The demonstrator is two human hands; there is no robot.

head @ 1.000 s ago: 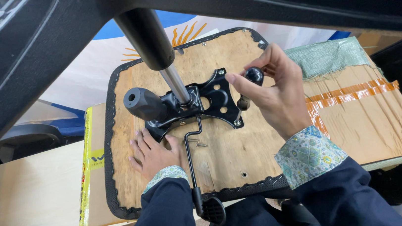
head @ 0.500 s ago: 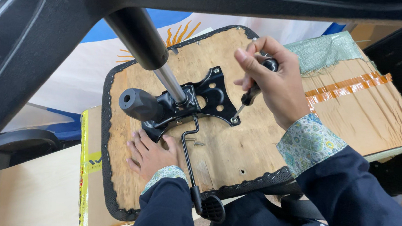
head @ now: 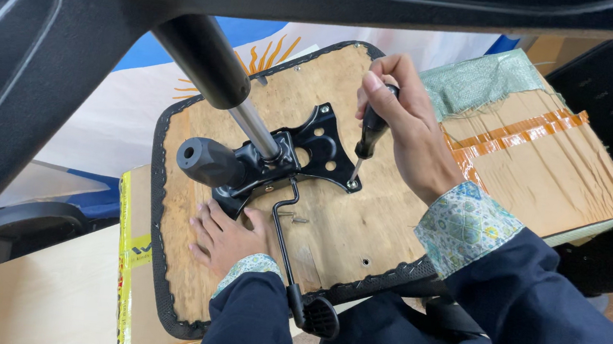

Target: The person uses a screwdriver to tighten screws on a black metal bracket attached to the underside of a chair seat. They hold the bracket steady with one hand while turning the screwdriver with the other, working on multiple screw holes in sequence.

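gripping a black-handled screwdriver (head: 369, 135) in a closed fist, the right hand (head: 408, 141) holds the tool nearly upright, thumb pressed against the handle's top, with the thin metal tip down at the near right corner of the black metal chair mechanism plate (head: 315, 144). that plate sits on the upturned plywood seat base edged in black fabric (head: 332, 220), and everything else lies around it: a silver gas-lift cylinder with a thick black sleeve (head: 218, 72) rises from the plate's left part toward the camera, a round black knob (head: 201, 159) sticks out just left of the plate, and a bent black lever rod ending in a black paddle (head: 296, 269) runs from the plate toward the near edge of the seat base. the left hand (head: 228, 233) lies flat on the bare wood just below the knob and the plate's left end, fingers spread and open, holding nothing. both wrists show patterned cuffs under dark blue sleeves. right of the plate, past the seat edge, a brown cardboard box with orange tape (head: 542, 170) lies beneath the base, with green fabric (head: 483, 80) on its far end. left of the plate, a cardboard piece with a yellow strip (head: 125, 251) pokes out under the seat.
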